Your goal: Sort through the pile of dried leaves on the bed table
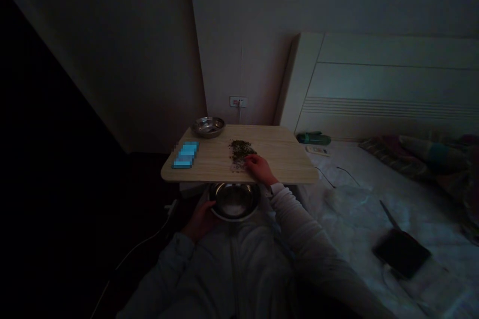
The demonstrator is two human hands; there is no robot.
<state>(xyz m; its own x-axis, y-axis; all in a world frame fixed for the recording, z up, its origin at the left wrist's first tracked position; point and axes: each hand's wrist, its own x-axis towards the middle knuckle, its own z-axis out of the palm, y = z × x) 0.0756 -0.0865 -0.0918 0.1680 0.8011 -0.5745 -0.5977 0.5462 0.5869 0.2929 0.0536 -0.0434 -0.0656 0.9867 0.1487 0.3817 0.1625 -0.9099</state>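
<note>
On a small light wood-grain table [213,159] lies a loose heap of small dark green bits [241,148], with paler fragments nearer me. Too dim and small, the bits cannot be told by kind. My right hand [261,168] rests at the heap's near right side, its fingers curled in and touching the bits; what the fingertips pinch is hidden. Below the table's front edge, over my lap, my left hand [204,219] grips a shiny metal bowl [234,202] by its left rim. The bowl tilts towards the table, and no contents can be made out in it.
Another metal bowl [208,127] stands at the table's back left corner, with a lit phone [186,154] in front. To the right is a bed with a green bottle [313,138], a remote [317,151] and a dark tablet-like object [402,253]. A white cable [134,248] trails at lower left.
</note>
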